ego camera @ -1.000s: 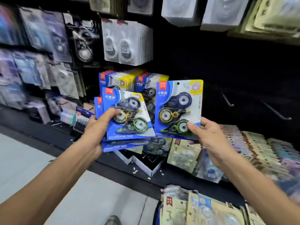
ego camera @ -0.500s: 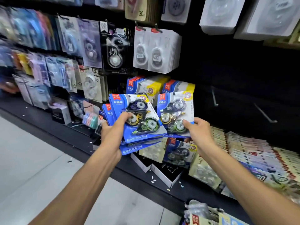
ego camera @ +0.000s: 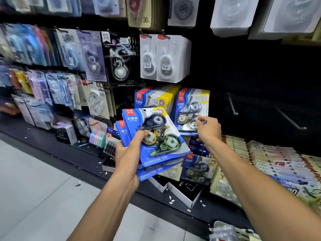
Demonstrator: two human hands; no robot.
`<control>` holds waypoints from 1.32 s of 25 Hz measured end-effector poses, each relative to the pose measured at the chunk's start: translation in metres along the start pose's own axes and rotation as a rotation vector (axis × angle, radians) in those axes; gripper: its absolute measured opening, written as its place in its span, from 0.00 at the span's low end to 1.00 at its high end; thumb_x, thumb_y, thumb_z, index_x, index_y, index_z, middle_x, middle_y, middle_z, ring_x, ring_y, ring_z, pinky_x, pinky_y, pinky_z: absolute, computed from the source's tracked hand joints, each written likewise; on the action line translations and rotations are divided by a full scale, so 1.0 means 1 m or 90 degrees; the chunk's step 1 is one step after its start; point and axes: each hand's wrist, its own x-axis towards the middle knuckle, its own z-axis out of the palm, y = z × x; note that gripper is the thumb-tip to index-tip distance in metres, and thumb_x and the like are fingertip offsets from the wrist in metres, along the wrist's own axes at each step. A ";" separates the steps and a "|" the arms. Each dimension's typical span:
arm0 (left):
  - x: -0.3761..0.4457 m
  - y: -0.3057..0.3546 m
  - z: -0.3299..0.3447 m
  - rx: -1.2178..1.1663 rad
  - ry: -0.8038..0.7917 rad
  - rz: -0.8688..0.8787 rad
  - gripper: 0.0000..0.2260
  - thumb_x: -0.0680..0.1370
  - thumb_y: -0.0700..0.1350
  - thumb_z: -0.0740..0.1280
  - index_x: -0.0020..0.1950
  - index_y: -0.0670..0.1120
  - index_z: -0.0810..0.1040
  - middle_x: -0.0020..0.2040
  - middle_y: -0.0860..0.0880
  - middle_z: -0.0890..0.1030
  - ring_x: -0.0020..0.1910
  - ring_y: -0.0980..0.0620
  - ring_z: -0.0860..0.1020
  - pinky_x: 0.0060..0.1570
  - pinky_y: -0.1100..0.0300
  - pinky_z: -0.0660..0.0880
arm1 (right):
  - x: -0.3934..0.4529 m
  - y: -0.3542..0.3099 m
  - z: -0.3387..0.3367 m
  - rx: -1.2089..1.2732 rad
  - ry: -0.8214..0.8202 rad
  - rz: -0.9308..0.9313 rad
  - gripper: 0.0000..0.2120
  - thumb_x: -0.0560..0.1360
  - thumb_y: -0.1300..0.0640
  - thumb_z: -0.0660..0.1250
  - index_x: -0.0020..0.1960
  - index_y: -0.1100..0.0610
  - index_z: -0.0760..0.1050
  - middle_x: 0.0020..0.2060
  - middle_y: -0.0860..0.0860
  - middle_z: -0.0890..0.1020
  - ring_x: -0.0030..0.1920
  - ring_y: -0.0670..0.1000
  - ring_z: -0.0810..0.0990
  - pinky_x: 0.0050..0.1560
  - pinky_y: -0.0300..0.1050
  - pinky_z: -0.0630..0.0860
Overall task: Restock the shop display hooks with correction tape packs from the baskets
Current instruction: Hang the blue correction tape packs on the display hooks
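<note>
My left hand (ego camera: 129, 152) grips a small stack of blue correction tape packs (ego camera: 156, 141), thumb across the top blister. My right hand (ego camera: 207, 130) pinches the lower right corner of a single blue pack (ego camera: 190, 110) held up against the hanging row of matching packs on the right hook. A second full row of the same blue and yellow packs (ego camera: 152, 98) hangs on the hook to its left. Two bare metal hooks (ego camera: 232, 106) (ego camera: 291, 120) stick out of the dark panel to the right.
White blister packs (ego camera: 163, 58) and other tape packs hang above and to the left. Black boxes (ego camera: 184, 188) and flat stacks of packs (ego camera: 271, 162) lie on the low black shelf. A bag of packs (ego camera: 227, 232) shows at the bottom right. Grey floor lies at left.
My right hand has carried its single pack up and away from me, onto the right row of hanging packs. The view has swung left and closer to the wall.
</note>
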 end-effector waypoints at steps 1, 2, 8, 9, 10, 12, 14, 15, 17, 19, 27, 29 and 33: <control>0.000 -0.001 0.000 0.003 -0.004 -0.001 0.20 0.70 0.49 0.78 0.59 0.49 0.77 0.48 0.46 0.88 0.43 0.42 0.87 0.43 0.41 0.84 | 0.007 0.001 0.001 0.022 -0.025 0.031 0.10 0.80 0.56 0.68 0.61 0.53 0.81 0.57 0.53 0.81 0.46 0.59 0.84 0.46 0.57 0.84; 0.001 -0.001 0.000 0.005 -0.008 0.002 0.19 0.71 0.48 0.78 0.59 0.49 0.77 0.48 0.46 0.88 0.43 0.42 0.87 0.43 0.42 0.84 | 0.012 0.002 0.001 0.056 -0.061 0.057 0.14 0.80 0.58 0.68 0.65 0.52 0.78 0.61 0.53 0.79 0.49 0.58 0.83 0.49 0.56 0.84; 0.003 -0.004 0.009 0.016 -0.021 0.008 0.18 0.71 0.48 0.78 0.58 0.50 0.77 0.48 0.47 0.88 0.43 0.43 0.87 0.44 0.41 0.84 | -0.012 0.000 -0.020 0.129 -0.178 0.149 0.24 0.81 0.57 0.67 0.75 0.51 0.67 0.70 0.55 0.73 0.60 0.55 0.75 0.63 0.57 0.77; 0.003 -0.005 0.011 0.016 -0.021 0.009 0.18 0.71 0.48 0.78 0.58 0.50 0.77 0.49 0.47 0.88 0.44 0.43 0.87 0.45 0.41 0.84 | -0.023 -0.003 -0.024 0.119 -0.157 0.109 0.20 0.81 0.54 0.67 0.71 0.54 0.71 0.64 0.55 0.77 0.56 0.53 0.77 0.61 0.55 0.78; 0.004 -0.007 0.013 0.015 -0.022 0.010 0.19 0.71 0.49 0.78 0.58 0.50 0.78 0.49 0.47 0.88 0.44 0.43 0.87 0.46 0.40 0.84 | -0.035 -0.006 -0.031 0.145 -0.172 0.068 0.16 0.81 0.51 0.66 0.66 0.57 0.75 0.58 0.54 0.81 0.52 0.52 0.79 0.56 0.52 0.80; 0.005 -0.010 0.018 0.013 -0.025 0.009 0.20 0.70 0.49 0.79 0.59 0.50 0.77 0.49 0.47 0.88 0.44 0.43 0.87 0.45 0.42 0.84 | -0.064 -0.015 -0.047 0.235 -0.307 0.016 0.20 0.79 0.42 0.65 0.58 0.57 0.81 0.46 0.51 0.84 0.44 0.49 0.81 0.45 0.46 0.78; 0.004 -0.012 0.023 0.002 -0.032 0.006 0.21 0.71 0.50 0.79 0.60 0.49 0.77 0.50 0.47 0.88 0.45 0.44 0.87 0.43 0.44 0.84 | -0.085 -0.022 -0.058 0.192 -0.418 -0.051 0.24 0.71 0.33 0.70 0.55 0.51 0.82 0.47 0.47 0.86 0.47 0.48 0.83 0.49 0.46 0.78; 0.002 -0.013 0.026 -0.005 -0.041 0.002 0.22 0.70 0.51 0.79 0.61 0.49 0.78 0.51 0.47 0.87 0.46 0.43 0.87 0.45 0.43 0.84 | -0.090 -0.024 -0.061 0.176 -0.419 -0.073 0.24 0.68 0.35 0.75 0.55 0.51 0.82 0.48 0.48 0.86 0.48 0.48 0.84 0.49 0.47 0.79; 0.000 -0.014 0.027 -0.012 -0.074 -0.012 0.28 0.67 0.58 0.79 0.64 0.50 0.79 0.54 0.46 0.87 0.50 0.42 0.86 0.51 0.38 0.82 | -0.091 -0.027 -0.064 0.222 -0.372 -0.042 0.21 0.69 0.47 0.78 0.55 0.57 0.79 0.45 0.52 0.86 0.41 0.48 0.85 0.41 0.43 0.80; 0.001 -0.016 0.026 -0.014 -0.094 -0.025 0.29 0.67 0.60 0.79 0.65 0.51 0.80 0.56 0.46 0.86 0.52 0.40 0.86 0.52 0.35 0.81 | -0.086 -0.028 -0.069 0.323 -0.332 0.027 0.15 0.74 0.55 0.75 0.56 0.60 0.76 0.43 0.53 0.86 0.36 0.47 0.85 0.32 0.39 0.78; 0.019 -0.007 0.010 0.037 0.233 0.100 0.31 0.66 0.57 0.80 0.64 0.52 0.73 0.56 0.53 0.82 0.51 0.48 0.83 0.55 0.44 0.81 | -0.067 0.001 -0.083 0.162 -0.140 -0.048 0.13 0.76 0.52 0.73 0.55 0.50 0.72 0.46 0.52 0.85 0.30 0.52 0.83 0.31 0.50 0.81; 0.021 -0.002 0.007 -0.004 0.230 0.100 0.28 0.69 0.56 0.80 0.64 0.52 0.73 0.56 0.52 0.82 0.49 0.48 0.84 0.50 0.45 0.83 | -0.069 0.002 -0.081 0.128 -0.128 -0.092 0.13 0.75 0.50 0.73 0.56 0.46 0.73 0.45 0.50 0.85 0.33 0.52 0.83 0.30 0.47 0.80; 0.020 -0.002 0.007 -0.006 0.190 0.113 0.28 0.68 0.56 0.80 0.64 0.52 0.75 0.56 0.52 0.83 0.49 0.48 0.85 0.50 0.45 0.83 | -0.075 0.010 -0.073 0.168 -0.071 -0.083 0.15 0.74 0.49 0.74 0.58 0.45 0.73 0.47 0.50 0.84 0.37 0.54 0.84 0.30 0.44 0.79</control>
